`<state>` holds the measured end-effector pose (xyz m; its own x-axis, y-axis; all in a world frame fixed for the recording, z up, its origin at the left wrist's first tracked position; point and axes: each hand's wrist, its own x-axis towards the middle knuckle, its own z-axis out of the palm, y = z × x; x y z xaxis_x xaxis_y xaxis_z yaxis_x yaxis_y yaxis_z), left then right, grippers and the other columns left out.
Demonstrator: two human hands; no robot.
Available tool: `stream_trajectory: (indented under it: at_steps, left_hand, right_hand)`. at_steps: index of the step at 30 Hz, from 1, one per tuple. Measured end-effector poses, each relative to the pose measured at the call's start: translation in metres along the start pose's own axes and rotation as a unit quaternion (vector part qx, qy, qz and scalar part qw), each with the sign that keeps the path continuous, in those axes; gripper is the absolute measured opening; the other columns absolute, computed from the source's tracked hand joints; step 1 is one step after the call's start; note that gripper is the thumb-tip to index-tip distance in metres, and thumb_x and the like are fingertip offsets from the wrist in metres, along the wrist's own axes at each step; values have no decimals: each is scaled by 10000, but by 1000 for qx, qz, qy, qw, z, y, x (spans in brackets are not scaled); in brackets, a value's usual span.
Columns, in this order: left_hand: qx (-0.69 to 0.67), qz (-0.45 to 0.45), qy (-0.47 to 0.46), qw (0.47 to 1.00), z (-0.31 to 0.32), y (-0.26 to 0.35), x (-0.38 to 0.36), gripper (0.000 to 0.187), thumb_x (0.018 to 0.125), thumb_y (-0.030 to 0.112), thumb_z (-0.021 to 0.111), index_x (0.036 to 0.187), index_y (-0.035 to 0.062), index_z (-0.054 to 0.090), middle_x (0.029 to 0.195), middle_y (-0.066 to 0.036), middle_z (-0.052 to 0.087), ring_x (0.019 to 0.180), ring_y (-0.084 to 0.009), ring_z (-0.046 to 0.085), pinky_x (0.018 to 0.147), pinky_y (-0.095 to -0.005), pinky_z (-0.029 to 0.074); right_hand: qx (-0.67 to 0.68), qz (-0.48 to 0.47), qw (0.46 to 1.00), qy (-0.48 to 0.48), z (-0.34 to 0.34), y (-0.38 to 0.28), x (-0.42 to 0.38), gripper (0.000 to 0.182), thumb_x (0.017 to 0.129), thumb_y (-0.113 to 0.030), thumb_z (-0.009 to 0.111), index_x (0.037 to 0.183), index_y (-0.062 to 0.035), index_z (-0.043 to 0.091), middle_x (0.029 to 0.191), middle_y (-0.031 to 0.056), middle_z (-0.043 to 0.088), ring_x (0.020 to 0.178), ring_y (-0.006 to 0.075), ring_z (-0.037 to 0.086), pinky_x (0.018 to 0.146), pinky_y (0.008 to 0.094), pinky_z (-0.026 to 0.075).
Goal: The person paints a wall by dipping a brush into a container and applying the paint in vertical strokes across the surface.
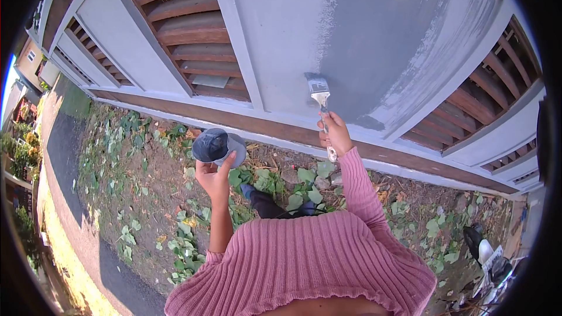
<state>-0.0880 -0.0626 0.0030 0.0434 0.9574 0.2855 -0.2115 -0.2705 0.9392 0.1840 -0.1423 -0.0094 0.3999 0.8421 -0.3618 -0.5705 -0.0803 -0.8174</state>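
The wall (263, 124) stands before the person, its panel (374, 29) between a slatted opening (190, 35) on the left and another slatted opening (468, 102) on the right. The brush (319, 89) is in the right hand (336, 133), its bristle end against the panel's lower part. Left of it, apart from the wall, the container (211, 145) sits in the left hand (214, 180). Leafy plants (184, 251) lie on the ground (161, 222) at the wall's foot; the path (73, 251) is farther left, beyond them

My sleeve (362, 184) is ribbed knit cloth; the wall panel (374, 35) looks matt, perhaps smooth beneath streaky paint.
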Motion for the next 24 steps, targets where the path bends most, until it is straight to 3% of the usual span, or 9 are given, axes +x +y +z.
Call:
stream_trajectory:
  at_steps: [8, 10, 12, 24]
  left_hand:
    - [12, 0, 0, 1000, -1, 11, 2, 413, 633, -55, 719, 1006, -12, 547, 979, -91, 601, 881, -157, 579, 805, -283, 445]
    - [15, 7, -9, 1000, 3, 12, 3, 415, 633, -54, 720, 1008, -14, 547, 978, -92, 601, 880, -158, 580, 806, -283, 446]
    - [15, 31, -15, 999, 8, 12, 3, 375, 648, -39, 711, 986, -4, 552, 929, -83, 613, 809, -132, 589, 721, -259, 471]
    - [-13, 16, -47, 999, 18, 10, -5, 403, 638, -73, 702, 1003, -6, 544, 964, -87, 603, 848, -148, 586, 728, -270, 483]
  right_hand:
    - [6, -158, 987, -13, 42, -80, -34, 224, 916, -199, 402, 1092, -70, 455, 718, -10, 415, 400, 23, 267, 315, 169, 193]
    - [6, -176, 984, -24, 48, -97, -39, 228, 916, -193, 400, 1095, -65, 457, 720, -9, 412, 403, 23, 265, 314, 167, 193]
    - [5, -195, 980, -37, 56, -113, -44, 232, 915, -188, 397, 1099, -60, 458, 723, -7, 410, 406, 22, 263, 314, 166, 193]
    - [-49, -301, 949, -81, 95, -177, -63, 192, 918, -183, 379, 1051, -63, 447, 703, -5, 425, 406, 34, 286, 322, 189, 221]
